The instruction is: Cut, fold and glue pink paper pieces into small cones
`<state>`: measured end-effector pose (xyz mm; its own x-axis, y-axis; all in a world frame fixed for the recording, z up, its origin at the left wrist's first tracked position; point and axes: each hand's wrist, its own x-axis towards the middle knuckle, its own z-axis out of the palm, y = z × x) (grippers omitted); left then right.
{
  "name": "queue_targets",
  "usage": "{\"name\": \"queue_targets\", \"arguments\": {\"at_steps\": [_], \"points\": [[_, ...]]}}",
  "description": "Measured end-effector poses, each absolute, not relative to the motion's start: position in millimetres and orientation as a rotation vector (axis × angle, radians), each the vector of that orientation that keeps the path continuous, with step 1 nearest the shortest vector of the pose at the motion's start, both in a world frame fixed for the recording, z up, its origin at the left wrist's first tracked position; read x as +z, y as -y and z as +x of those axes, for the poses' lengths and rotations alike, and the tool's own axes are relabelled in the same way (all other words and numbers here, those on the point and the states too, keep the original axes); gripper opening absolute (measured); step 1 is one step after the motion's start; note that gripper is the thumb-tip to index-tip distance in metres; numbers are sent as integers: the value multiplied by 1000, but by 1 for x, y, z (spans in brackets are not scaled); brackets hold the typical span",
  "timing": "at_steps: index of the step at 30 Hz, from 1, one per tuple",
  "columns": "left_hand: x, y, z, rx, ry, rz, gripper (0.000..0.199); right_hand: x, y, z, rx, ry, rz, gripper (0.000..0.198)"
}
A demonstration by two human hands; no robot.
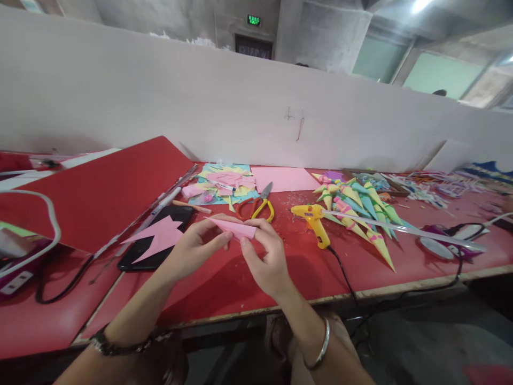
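Note:
Between my two hands, a pink paper piece (236, 228), folded or rolled toward a point at its left end, is held above the red table. My left hand (204, 241) pinches its left part with thumb and fingers. On its right end, my right hand (266, 256) grips with the thumb in front and the fingers behind. Just left of my left hand, cut pink paper pieces (162, 235) lie over a black phone (140, 261). Scissors (258, 206) with red and yellow handles rest beyond my hands.
A yellow glue gun (316, 222) with a long clear glue stick lies to the right, its cord running off the table edge. Behind it sits a pile of colored paper cones (360, 206). Paper scraps (224, 182) and a pink sheet (284, 179) lie near the white partition (240, 107).

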<state>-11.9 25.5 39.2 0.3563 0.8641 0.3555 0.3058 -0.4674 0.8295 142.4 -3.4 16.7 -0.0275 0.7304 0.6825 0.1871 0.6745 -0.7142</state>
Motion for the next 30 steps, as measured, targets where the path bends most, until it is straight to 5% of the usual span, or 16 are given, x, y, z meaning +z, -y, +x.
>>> {"name": "queue_targets", "arguments": {"at_steps": [19, 24, 30], "points": [[41, -30, -5, 1226, -1062, 1763, 12, 4, -9, 142, 759, 1328, -860, 11], [39, -30, -6, 1245, -1137, 1797, 11, 5, -7, 145, 697, 1330, -830, 25], [41, -29, -3, 1245, -1104, 1737, 12, 8, -8, 148, 612, 1475, -885, 10]]}}
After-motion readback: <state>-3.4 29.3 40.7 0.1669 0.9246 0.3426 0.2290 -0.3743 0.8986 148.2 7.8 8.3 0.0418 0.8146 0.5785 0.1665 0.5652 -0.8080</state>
